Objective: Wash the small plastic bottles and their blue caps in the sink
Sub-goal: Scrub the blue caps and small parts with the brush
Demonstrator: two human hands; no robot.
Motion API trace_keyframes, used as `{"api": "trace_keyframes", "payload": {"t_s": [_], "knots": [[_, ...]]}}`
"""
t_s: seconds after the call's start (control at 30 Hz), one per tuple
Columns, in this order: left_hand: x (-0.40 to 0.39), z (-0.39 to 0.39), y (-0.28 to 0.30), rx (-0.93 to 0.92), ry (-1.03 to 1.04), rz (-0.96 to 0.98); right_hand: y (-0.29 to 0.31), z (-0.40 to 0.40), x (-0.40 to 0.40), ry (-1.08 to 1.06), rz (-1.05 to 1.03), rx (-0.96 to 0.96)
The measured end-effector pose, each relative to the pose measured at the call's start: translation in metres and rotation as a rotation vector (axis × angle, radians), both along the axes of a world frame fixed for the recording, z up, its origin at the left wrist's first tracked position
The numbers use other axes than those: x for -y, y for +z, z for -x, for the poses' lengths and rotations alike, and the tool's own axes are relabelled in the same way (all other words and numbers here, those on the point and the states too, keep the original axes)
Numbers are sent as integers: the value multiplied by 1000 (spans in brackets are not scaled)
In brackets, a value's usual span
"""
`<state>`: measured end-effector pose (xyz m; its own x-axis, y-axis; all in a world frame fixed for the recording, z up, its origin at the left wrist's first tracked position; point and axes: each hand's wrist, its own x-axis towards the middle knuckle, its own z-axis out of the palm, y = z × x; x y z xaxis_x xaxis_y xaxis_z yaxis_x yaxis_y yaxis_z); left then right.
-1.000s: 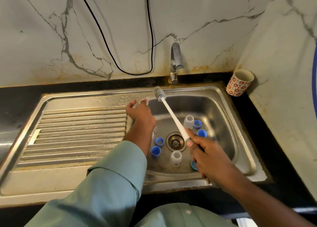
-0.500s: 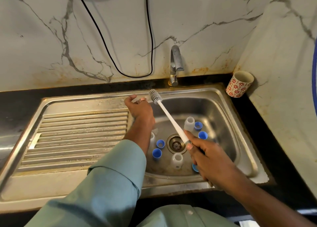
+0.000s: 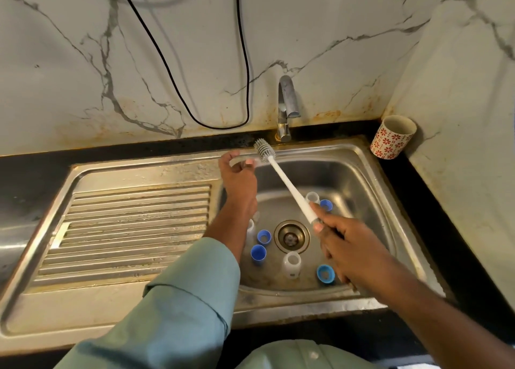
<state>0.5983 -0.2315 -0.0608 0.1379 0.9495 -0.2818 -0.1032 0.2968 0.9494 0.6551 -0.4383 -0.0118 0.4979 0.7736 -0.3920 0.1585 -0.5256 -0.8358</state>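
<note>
White marble-veined wall behind, stained rust-orange along its foot; black countertop below, holding a stainless steel sink with a ribbed draining board to the left. Curved metal tap fixed at the back edge, just beyond the basin. Loop of black cable hung down the wall. White paper cup with red flower print tilted against the corner wall on the right.

Left hand, arm in a pale green sleeve, raised over the basin's back left corner, fingers curled round a small clear plastic bottle, blurred and mostly hidden. Right hand wrapped round the lower end of a long white bottle brush, grey bristled head up near the held bottle's mouth; contact impossible to tell.

Scattered on the basin floor round the round metal drain: more small translucent bottles, upright, and blue plastic caps, some open side up.
</note>
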Motion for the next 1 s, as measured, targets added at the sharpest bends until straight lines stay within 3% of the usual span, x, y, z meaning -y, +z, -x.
{"api": "trace_keyframes", "payload": {"t_s": [0.13,0.27,0.37,0.5,0.6,0.8,1.0], "knots": [[-5,5,-5,-32,-235,-24,-1,-3,-4,-8,11,-30],[-14,11,-5,-3,-160,9,5,-4,0,16,-10,-91],[-13,11,-4,29,-263,-57,3,-4,-6,-3,2,-86],[-17,13,-6,18,-173,-91,5,-4,2,29,0,-79],[-11,10,-3,-32,-316,-179,0,-2,-6,25,14,-67],[-16,11,-2,56,-148,-122,10,-1,13,9,-7,-80],[-6,11,-3,11,-256,-132,4,-8,0,0,28,-64]]}}
